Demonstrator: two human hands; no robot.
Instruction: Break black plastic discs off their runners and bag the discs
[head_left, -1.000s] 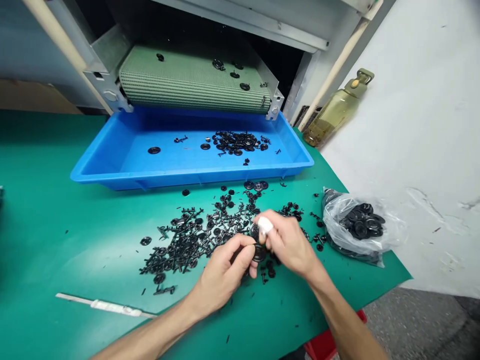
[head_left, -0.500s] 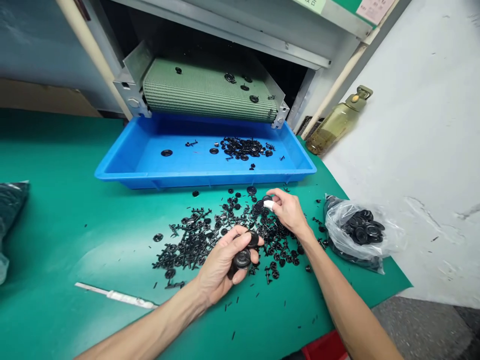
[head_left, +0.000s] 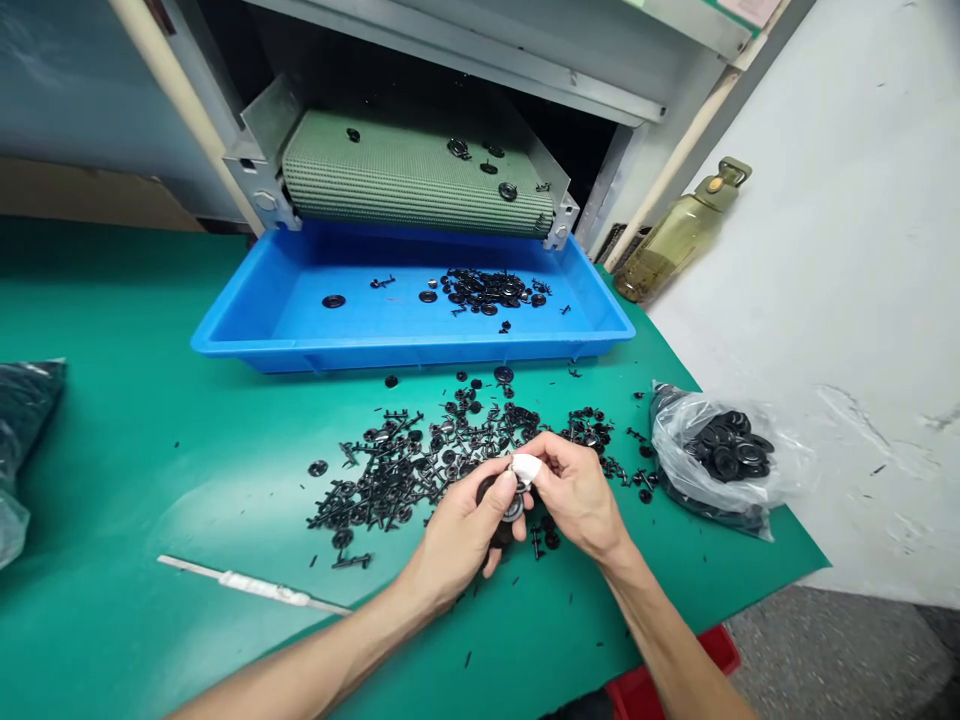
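My left hand [head_left: 469,520] is closed around several round black plastic discs [head_left: 513,510], partly covered by its fingers. Close against it, my right hand [head_left: 574,490] pinches at the same discs, with a white cover [head_left: 526,467] on one digit. Exactly what sits between the right fingertips is mostly hidden, but a dark disc edge shows there. Under and around both hands spreads a pile of small black plastic parts [head_left: 390,480], discs mixed with thin branched pieces, on the green table [head_left: 247,460].
Behind the pile stands a blue tray [head_left: 412,352] holding more black parts, below a green conveyor belt [head_left: 405,185]. To the right are an open plastic bag [head_left: 675,450] of black discs and a bottle [head_left: 682,235]. A thin white-handled tool [head_left: 262,588] lies at left, near another bag [head_left: 26,430].
My right hand has come from the pile's far side towards me and left, meeting my left hand. The left hand still holds its discs.
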